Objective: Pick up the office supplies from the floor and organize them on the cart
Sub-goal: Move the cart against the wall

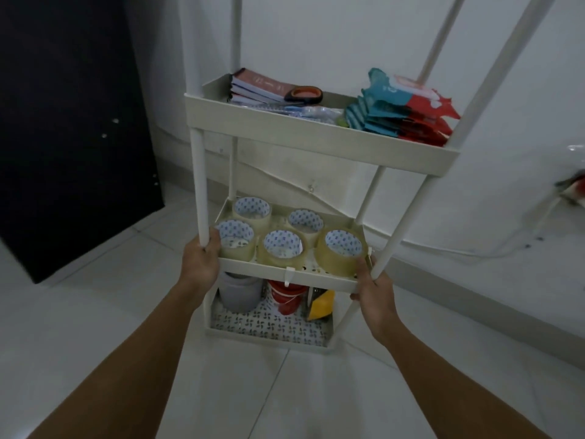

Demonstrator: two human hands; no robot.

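The left hand point(202, 259) is curled round the front left post point(202, 188) of the cart, just where that post meets the middle shelf point(286, 271). The right hand point(373, 289) grips the opposite front corner of the same shelf — thumb up beside the nearest roll, fingers wrapped under the shelf edge next to the front right post point(408, 217). Both forearms reach in from the bottom of the view.

Between the hands, five tape rolls point(282, 248) stand on that middle shelf: three along the front edge and two behind, all with the hole facing up and packed close together. The front right roll point(343, 250) touches the right thumb.

On the top shelf point(316, 137) a stack of notebooks point(256, 88) lies at the left with a black and orange tape dispenser point(304, 95) against it, some clear-wrapped pens point(304, 110) in front, and a pile of teal and red packets point(405, 109) at the right.

The bottom shelf point(269, 327) has a perforated floor and holds a grey tub point(239, 293), a red and white tub point(286, 301) and a yellow item point(321, 304) — what it is cannot be told.

The cart stands on pale floor tiles point(95, 312) against a white wall point(316, 36), with a dark panel point(69, 122) to the left.
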